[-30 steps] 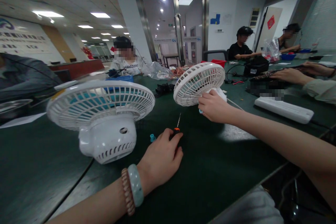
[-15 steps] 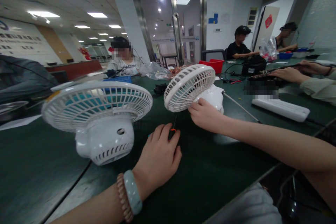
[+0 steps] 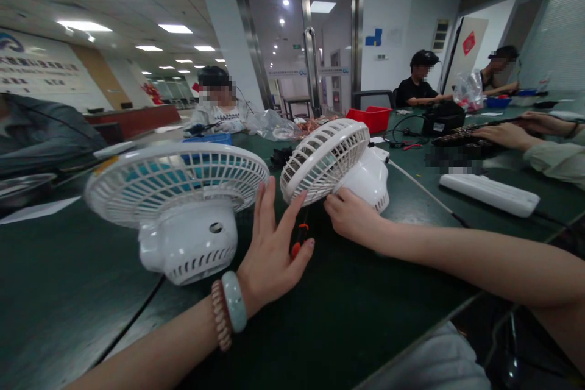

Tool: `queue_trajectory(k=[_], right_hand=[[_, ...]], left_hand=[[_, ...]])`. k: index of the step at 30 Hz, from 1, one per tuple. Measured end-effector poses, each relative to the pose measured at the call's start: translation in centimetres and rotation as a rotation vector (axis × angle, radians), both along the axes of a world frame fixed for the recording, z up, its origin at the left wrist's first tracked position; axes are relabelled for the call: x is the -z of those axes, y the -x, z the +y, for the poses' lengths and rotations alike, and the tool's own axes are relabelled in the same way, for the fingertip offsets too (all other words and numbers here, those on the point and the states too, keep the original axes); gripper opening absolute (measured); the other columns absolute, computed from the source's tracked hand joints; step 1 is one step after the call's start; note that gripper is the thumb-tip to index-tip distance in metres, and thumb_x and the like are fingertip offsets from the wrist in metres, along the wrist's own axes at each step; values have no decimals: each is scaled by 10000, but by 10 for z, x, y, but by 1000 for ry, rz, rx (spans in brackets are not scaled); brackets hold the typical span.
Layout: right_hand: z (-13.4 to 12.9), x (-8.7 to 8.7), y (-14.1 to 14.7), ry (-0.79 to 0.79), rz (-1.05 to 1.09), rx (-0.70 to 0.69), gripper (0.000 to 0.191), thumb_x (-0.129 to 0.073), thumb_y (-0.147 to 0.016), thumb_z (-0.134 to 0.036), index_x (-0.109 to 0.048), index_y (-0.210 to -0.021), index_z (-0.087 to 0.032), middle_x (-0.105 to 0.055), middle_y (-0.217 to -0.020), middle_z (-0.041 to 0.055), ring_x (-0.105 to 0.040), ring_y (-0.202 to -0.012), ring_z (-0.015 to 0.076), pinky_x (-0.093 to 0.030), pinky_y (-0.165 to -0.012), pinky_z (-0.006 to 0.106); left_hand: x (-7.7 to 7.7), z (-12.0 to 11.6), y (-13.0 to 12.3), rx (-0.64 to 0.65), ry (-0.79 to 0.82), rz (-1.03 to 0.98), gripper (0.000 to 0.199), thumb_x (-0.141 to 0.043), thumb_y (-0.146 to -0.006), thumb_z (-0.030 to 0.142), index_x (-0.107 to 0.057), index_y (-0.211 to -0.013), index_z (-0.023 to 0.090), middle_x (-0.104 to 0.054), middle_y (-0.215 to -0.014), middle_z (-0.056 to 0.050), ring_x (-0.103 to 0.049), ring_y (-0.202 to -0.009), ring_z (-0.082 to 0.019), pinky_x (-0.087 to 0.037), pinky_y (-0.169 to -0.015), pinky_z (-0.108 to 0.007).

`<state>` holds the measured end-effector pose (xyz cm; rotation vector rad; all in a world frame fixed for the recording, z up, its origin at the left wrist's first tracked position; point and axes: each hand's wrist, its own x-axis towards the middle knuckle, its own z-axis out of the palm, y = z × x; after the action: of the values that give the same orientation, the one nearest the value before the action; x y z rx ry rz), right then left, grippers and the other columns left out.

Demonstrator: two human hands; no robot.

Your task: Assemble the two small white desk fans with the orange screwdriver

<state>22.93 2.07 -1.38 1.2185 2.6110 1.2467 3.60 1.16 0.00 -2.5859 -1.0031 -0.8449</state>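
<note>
Two white fans with round grilles are on the green table, both tilted. My right hand (image 3: 359,219), fingers curled, is at the underside of the smaller fan (image 3: 336,155), where the grille meets the housing; its fingertips are partly hidden. My left hand (image 3: 276,244) is open, fingers spread, with its index fingertip close to that fan's grille rim. Beneath the left hand, between thumb and index finger, a screwdriver (image 3: 299,241) with an orange and black handle is partly covered. To the left of this hand stands the larger fan (image 3: 189,237), with teal blades and a hole in its housing.
A white power strip (image 3: 489,195) lies at the right, near another person's hands (image 3: 507,132). Behind the fans are a red bin (image 3: 372,119), a blue tray (image 3: 208,145) and a clear plastic bag (image 3: 272,125). Other people sit around the table.
My left hand has lifted and spread its fingers, uncovering more of the screwdriver. The smaller fan has tipped slightly down and left, and my right hand has shifted slightly lower along it.
</note>
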Motion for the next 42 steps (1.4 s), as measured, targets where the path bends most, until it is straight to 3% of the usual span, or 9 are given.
queue_trajectory(k=[8, 22, 28, 30, 33, 35, 38, 39, 42], right_hand=[[-1, 0, 0, 6, 37, -27, 178, -507, -804, -180, -676, -782, -128, -603, -825, 98, -460, -799, 219, -318, -623, 345], [-18, -6, 2, 39, 173, -54, 251, -366, -853, -112, -617, -840, -102, -554, -823, 98, -467, -767, 200, -305, -591, 332], [-25, -26, -11, 5, 157, -258, 292, -294, -890, -162, -584, -863, -153, -544, -822, 71, -449, -760, 173, -284, -600, 322], [-22, -36, -27, -87, 253, -261, 274, -308, -890, -221, -576, -916, -168, -549, -839, 72, -447, -778, 174, -295, -639, 324], [-5, -50, -61, -277, 590, -108, 269, -364, -860, -333, -573, -869, -164, -555, -873, 93, -452, -832, 207, -320, -716, 355], [12, -55, -86, -307, 853, 8, 309, -418, -820, -421, -566, -856, -152, -557, -890, 109, -460, -874, 234, -340, -751, 374], [38, -54, -118, -116, 1259, 156, 418, -507, -728, -551, -560, -843, -153, -577, -838, 96, -503, -824, 231, -392, -745, 376], [45, -52, -127, 57, 1386, 223, 442, -512, -713, -581, -564, -813, -153, -586, -801, 91, -524, -779, 225, -411, -726, 379], [56, -39, -147, 864, 1688, 302, 463, -495, -717, -599, -575, -803, -151, -619, -758, 92, -577, -696, 217, -466, -664, 394]], left_hand=[[-5, 2, 0, 82, 155, -15, 602, -440, -813, 234, -218, -1370, 193, 31, -1488, -94, -59, -1355, -295, -207, -1070, -501], [-4, 2, 0, 50, 136, 43, 594, -424, -813, 197, -222, -1372, 199, 29, -1488, -75, -55, -1356, -291, -210, -1079, -488], [-3, 3, 0, 53, 140, 48, 599, -415, -818, 191, -203, -1378, 198, 39, -1486, -86, -46, -1356, -298, -208, -1075, -503], [-3, 3, 1, 52, 146, 48, 603, -417, -816, 194, -201, -1379, 203, 36, -1487, -84, -50, -1355, -300, -216, -1072, -504], [-3, 2, 1, 43, 161, 45, 601, -417, -817, 201, -206, -1379, 210, 51, -1487, -75, -60, -1354, -301, -232, -1069, -495], [-4, 2, 1, 34, 169, 41, 605, -420, -816, 202, -203, -1381, 219, 51, -1489, -70, -69, -1352, -307, -243, -1064, -497], [-4, 2, 0, 28, 176, 36, 619, -429, -812, 200, -194, -1383, 237, 30, -1490, -64, -74, -1349, -319, -249, -1055, -517], [-4, 2, 0, 29, 176, 36, 619, -428, -813, 201, -192, -1384, 237, 30, -1490, -63, -71, -1350, -317, -246, -1056, -518], [-3, 2, 1, 30, 172, 39, 599, -412, -823, 205, -198, -1382, 221, 63, -1489, -65, -53, -1355, -302, -228, -1068, -504]])
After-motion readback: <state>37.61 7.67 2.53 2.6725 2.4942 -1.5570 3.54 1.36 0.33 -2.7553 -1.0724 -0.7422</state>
